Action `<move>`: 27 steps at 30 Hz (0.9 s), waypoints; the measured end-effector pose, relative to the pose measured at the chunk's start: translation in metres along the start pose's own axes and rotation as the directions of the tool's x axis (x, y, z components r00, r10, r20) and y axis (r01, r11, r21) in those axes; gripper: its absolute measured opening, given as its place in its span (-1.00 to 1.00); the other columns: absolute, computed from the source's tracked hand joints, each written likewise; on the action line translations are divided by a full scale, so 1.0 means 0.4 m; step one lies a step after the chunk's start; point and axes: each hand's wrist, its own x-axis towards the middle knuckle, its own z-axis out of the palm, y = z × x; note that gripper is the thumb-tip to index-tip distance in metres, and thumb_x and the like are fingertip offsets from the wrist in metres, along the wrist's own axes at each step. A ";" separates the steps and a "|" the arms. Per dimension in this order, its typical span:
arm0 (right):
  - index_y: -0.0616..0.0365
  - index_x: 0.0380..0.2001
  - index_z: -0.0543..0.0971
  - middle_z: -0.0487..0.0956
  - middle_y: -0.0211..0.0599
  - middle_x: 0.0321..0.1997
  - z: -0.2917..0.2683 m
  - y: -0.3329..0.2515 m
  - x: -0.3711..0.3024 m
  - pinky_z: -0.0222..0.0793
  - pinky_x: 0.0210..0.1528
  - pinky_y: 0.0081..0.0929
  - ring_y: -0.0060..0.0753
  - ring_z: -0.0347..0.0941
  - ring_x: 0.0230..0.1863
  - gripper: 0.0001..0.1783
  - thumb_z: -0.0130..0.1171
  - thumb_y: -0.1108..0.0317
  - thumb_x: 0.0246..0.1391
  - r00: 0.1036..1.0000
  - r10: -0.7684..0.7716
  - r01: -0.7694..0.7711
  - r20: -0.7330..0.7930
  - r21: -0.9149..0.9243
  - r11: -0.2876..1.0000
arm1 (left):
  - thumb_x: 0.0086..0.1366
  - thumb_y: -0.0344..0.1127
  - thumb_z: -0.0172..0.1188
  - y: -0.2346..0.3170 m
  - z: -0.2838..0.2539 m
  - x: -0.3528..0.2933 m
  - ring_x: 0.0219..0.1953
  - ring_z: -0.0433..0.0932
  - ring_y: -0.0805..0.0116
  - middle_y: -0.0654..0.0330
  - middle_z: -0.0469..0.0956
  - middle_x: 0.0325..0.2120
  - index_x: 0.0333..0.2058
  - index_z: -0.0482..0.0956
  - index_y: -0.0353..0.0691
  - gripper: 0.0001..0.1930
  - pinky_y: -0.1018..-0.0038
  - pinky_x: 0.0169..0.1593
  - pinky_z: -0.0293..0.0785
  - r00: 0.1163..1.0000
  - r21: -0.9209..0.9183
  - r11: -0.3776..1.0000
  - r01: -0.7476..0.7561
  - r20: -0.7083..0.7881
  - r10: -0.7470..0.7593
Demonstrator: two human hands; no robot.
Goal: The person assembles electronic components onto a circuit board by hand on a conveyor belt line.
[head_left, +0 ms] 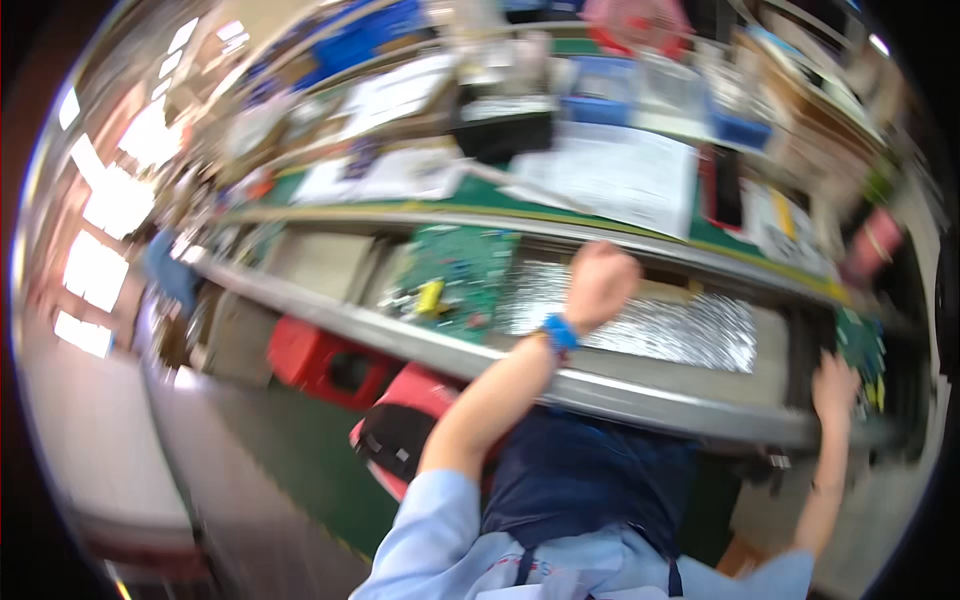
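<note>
My left hand [603,285], with a blue band at its wrist, is held closed over a crinkled silver foil sheet [690,330] on the conveyor line. Whether its fingers hold anything is hidden. Beside it to the left lies a green circuit board [462,275] with a yellow part and small components. Far to the right, my right hand [835,385] reaches to the near edge of a second green circuit board [860,340], which also bears yellow parts. Motion smears its fingers, so I cannot make out their grip.
Metal rails [400,345] run along the conveyor. Behind them, a green shelf carries white papers [615,180], a dark phone-like object [722,188], a black box [500,130] and blue bins [600,85]. Red stools [320,360] stand below the line at left.
</note>
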 end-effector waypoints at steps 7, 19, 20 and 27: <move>0.21 0.03 0.37 0.39 -0.04 0.10 0.046 0.025 0.038 0.16 0.12 -0.10 -0.08 0.29 0.13 -0.58 0.04 0.33 0.09 0.986 0.043 -0.041 0.160 -0.014 0.999 | 0.11 -0.42 0.07 0.024 -0.061 -0.014 -0.34 0.38 0.09 0.10 0.46 -0.54 -0.53 0.45 -0.25 -0.93 0.27 -0.19 0.36 1.000 0.018 1.000 0.008 0.001 -0.008; 0.21 -0.08 0.41 0.42 -0.10 -0.07 0.088 0.059 0.050 0.21 0.01 -0.16 -0.10 0.35 0.02 -0.65 0.08 0.31 0.06 0.998 0.053 -0.053 0.033 -0.019 0.998 | 0.11 -0.44 0.07 0.038 -0.064 0.011 -0.35 0.37 0.13 0.14 0.39 -0.58 -0.55 0.41 -0.25 -0.91 0.27 -0.23 0.32 0.994 0.086 0.995 -0.056 -0.089 0.064; 0.21 -0.08 0.41 0.42 -0.09 -0.06 0.071 0.052 0.051 0.21 0.01 -0.15 -0.10 0.35 0.02 -0.64 0.09 0.31 0.05 0.994 0.064 -0.062 0.093 -0.020 0.998 | 0.11 -0.45 0.06 0.042 -0.071 0.013 -0.33 0.37 0.13 0.15 0.42 -0.55 -0.54 0.42 -0.25 -0.93 0.29 -0.20 0.32 0.993 0.103 0.992 -0.066 -0.089 0.075; 0.21 -0.14 0.40 0.42 -0.09 -0.11 0.088 0.053 0.045 0.22 0.00 -0.16 -0.08 0.36 -0.03 -0.66 0.13 0.31 0.02 0.998 0.042 -0.043 0.056 0.014 0.999 | 0.13 -0.50 -0.02 0.119 -0.168 0.017 -0.30 0.37 0.14 0.17 0.46 -0.51 -0.50 0.45 -0.26 -0.92 0.33 -0.14 0.33 0.982 0.046 0.999 0.018 -0.190 -0.009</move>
